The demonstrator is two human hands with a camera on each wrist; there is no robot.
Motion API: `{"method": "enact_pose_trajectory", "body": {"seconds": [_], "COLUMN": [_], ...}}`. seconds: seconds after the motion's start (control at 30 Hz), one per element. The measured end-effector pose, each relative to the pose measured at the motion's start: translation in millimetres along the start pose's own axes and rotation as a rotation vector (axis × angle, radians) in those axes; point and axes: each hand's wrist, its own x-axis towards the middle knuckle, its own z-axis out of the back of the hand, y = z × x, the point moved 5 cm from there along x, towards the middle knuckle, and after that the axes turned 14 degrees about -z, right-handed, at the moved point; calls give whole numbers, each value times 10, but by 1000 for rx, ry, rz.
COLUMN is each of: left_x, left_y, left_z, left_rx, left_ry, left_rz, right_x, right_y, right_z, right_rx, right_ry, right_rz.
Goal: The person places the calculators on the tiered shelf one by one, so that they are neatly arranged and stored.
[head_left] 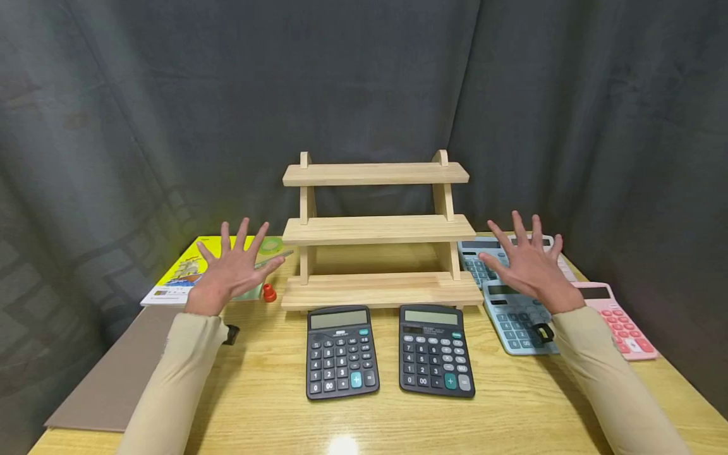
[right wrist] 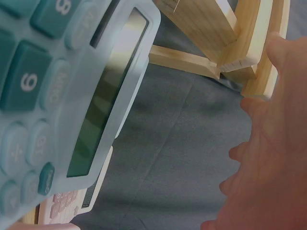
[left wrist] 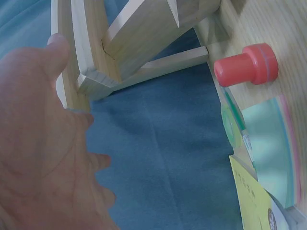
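Wooden three-tier shelf (head_left: 376, 229) sits mid-frame on the bench (head_left: 267, 404), with both hands hovering palms down, fingers spread wide and holding nothing: left hand (head_left: 234, 270) left of center over a yellow book (head_left: 179, 275) and near a red stamp (head_left: 269, 293), right hand (head_left: 527, 264) right of center over two blue calculators (head_left: 514, 319). Two black calculators (head_left: 340, 351) lie side by side just in front of the shelf, and a pink calculator (head_left: 617, 319) sits at the far right.

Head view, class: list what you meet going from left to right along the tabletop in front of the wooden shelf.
Yellow booklet → left hand → red stamp → left black calculator → right black calculator → right hand → pink calculator.
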Motion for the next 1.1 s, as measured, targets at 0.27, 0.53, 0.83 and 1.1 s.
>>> {"method": "enact_pose_trajectory", "body": {"seconds": [0.27, 0.53, 0.83, 1.1], "left_x": [8, 51, 90, 178], "left_y": [5, 0, -37, -218], "left_z": [5, 11, 28, -3], "left_rx": [-16, -14, -60, -214], "left_ry": [6, -39, -201, -354], "left_rz": [1, -18, -110, -208], "right_x": [9, 9, -44, -206], "right_y": [-8, 4, 198, 477], "right_z": [18, 65, 267, 416], "right_rx": [1, 9, 180, 274], "right_ry": [-2, -40, -215, -194], "right_rz": [4, 18, 82, 129]}}
